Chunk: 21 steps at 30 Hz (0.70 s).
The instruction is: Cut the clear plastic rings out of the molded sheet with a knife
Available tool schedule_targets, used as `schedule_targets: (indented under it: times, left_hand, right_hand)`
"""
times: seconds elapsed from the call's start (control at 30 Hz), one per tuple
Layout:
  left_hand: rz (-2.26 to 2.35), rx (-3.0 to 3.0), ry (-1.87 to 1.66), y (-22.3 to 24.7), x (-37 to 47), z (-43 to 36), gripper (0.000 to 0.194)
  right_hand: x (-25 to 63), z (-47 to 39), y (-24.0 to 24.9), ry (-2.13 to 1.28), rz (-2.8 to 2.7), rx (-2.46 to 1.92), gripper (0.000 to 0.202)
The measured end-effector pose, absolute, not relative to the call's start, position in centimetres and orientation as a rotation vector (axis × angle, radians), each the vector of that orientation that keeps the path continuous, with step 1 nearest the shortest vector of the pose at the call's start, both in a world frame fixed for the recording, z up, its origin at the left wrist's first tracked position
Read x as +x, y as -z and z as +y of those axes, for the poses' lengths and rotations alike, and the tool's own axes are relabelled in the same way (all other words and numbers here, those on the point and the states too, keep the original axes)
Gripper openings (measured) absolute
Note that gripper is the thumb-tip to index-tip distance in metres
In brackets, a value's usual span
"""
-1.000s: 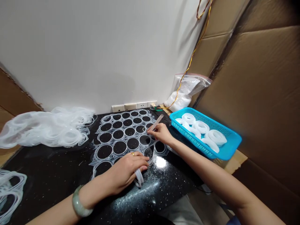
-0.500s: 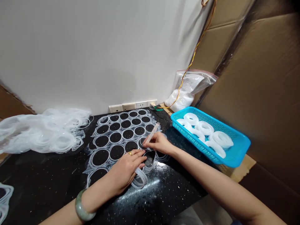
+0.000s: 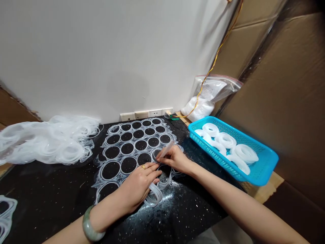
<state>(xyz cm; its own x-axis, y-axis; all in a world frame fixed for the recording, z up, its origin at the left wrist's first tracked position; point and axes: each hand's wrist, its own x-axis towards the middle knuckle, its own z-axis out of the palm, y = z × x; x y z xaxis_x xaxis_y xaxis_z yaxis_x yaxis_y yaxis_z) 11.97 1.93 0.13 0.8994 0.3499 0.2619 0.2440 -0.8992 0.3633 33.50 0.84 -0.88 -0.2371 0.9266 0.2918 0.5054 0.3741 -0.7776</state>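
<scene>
Black speckled countertop (image 3: 63,189) against a white wall. A translucent silicone sheet (image 3: 132,149) of joined rings lies flat on it, the near-right corner under both hands. Left hand (image 3: 138,184), gold ring on one finger and a pale green bangle (image 3: 90,225) at the wrist, rests palm down on the sheet's near edge, fingers curled around a few loose rings (image 3: 153,195) that stick out beneath them and touch the counter. Right hand (image 3: 175,159) pinches a slim translucent tool (image 3: 166,150) like a pen, tip down on the sheet just beside the left fingertips; the two hands nearly meet. Cannot tell what kind of tool it is. To the right, a blue plastic basket (image 3: 264,169) sits tilted at the counter's edge, holding stacks of white rings (image 3: 228,140). Behind it, a zip bag (image 3: 210,95) with white contents leans at the wall, a yellow cord (image 3: 215,57) running across it. Far left, a heap of limp used sheets (image 3: 48,139). Cardboard panels (image 3: 286,84) stand on the right.
</scene>
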Motion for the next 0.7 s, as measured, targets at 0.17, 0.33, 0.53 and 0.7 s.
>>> schedule_targets:
  times: [0.17, 0.33, 0.53, 0.7]
  left_hand:
    - [0.415, 2.759, -0.476, 0.3, 11.9, 2.1, 0.031]
    - [0.363, 2.721, -0.517, 0.3, 11.8, 2.1, 0.031]
    - [0.383, 2.717, -0.477, -0.6, 11.8, 2.1, 0.031]
    - [0.356, 2.706, -0.523, -0.6, 11.6, 2.2, 0.03]
  right_hand:
    - [32.9, 0.1, 0.5, -0.334, -2.107, -1.299, 0.014]
    - [32.9, 0.3, 0.7, 0.001, -2.241, -1.519, 0.024]
    - [35.0, 1.5, -0.4, 0.276, -2.0, -1.702, 0.028]
    - [37.4, 3.1, -3.3, 0.388, -1.684, -1.631, 0.023]
